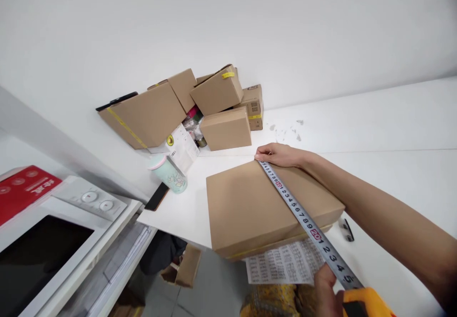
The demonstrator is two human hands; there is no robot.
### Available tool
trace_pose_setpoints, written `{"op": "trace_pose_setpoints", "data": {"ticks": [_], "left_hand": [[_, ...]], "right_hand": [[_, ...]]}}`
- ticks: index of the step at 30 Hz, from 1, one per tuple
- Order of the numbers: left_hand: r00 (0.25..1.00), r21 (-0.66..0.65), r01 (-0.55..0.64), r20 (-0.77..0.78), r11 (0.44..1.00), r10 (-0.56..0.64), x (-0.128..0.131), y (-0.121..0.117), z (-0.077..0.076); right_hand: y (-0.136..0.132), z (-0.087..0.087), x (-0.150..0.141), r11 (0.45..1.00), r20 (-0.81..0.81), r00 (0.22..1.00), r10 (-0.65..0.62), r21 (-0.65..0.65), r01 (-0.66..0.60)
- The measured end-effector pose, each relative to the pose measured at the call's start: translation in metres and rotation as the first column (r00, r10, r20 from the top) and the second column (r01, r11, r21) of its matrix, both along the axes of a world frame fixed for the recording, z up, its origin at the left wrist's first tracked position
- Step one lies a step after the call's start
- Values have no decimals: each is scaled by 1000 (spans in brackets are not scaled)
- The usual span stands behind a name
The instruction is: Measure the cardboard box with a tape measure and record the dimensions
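A flat brown cardboard box (246,207) lies on the white table (392,179), jutting over its near edge. A measuring tape (303,214) runs across the box's top from far edge to near edge. My right hand (278,155) reaches in from the right and pins the tape's end to the far edge, fingers closed on it. At the bottom, my left hand (326,291) grips the yellow tape case (369,302). A printed sheet of paper (282,262) pokes out from under the box.
A pile of cardboard boxes (217,98) leans on the wall at the back. A mint cup (167,174) and a dark phone (157,196) lie left of the box. A small black object (346,230) lies to its right, and a white machine (71,222) stands lower left.
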State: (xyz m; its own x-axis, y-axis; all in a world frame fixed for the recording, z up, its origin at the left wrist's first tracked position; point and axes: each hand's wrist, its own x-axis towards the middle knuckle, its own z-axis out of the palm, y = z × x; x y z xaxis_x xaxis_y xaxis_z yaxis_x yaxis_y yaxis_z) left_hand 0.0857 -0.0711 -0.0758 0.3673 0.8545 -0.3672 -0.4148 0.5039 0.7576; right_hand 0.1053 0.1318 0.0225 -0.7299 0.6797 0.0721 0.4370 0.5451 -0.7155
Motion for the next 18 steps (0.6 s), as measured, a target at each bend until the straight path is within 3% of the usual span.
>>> {"op": "trace_pose_setpoints", "data": {"ticks": [4,8,11,15,18], "left_hand": [[997,-65,52,53,997,-49,-6,-11,1],[998,-113,33,54,993,-27,-16,-29,-3],[999,-111,17,32,994,-14,-16,-28,-3],[1000,-78,-4,23,997,6,-16,-27,6],[999,-35,-27,30,999,28,-20,-41,15]], "right_hand": [[2,-3,1,1000,-6,1000,0,-7,0],[3,-3,1,1000,-13,1000,2,-16,-2],[1,-1,1,1000,-9,1000,-7,-21,7],[-1,1,1,1000,-7,1000,-16,-10,16],[-2,0,-1,1000,-13,1000,-20,-7,20]]}}
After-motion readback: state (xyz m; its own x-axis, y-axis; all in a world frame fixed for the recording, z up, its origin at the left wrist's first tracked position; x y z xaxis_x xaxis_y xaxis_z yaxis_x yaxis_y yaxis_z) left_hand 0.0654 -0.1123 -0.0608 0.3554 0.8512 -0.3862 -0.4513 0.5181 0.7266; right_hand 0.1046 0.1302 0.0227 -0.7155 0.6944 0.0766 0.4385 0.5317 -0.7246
